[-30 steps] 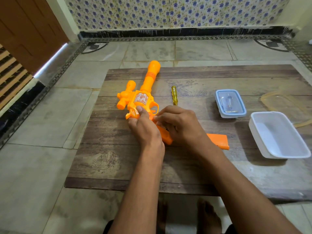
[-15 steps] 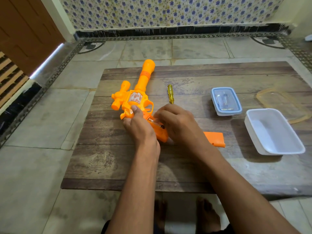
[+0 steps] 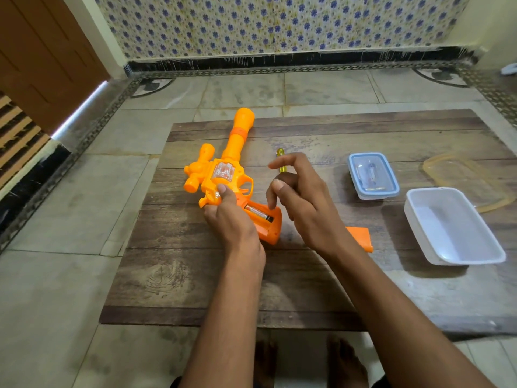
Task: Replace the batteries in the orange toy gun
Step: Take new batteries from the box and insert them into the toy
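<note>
One toy gun (image 3: 223, 175), one battery (image 3: 258, 213), two containers, one screwdriver (image 3: 280, 163).

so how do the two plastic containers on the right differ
The small blue-rimmed container has its clear lid clipped on, while the white tub stands open with no lid. The small container holds a few items that are hard to make out through the lid; the white tub looks empty. The small one is smaller and sits farther from the person. Both are rectangular with rounded corners and rest on the wooden board.
</note>
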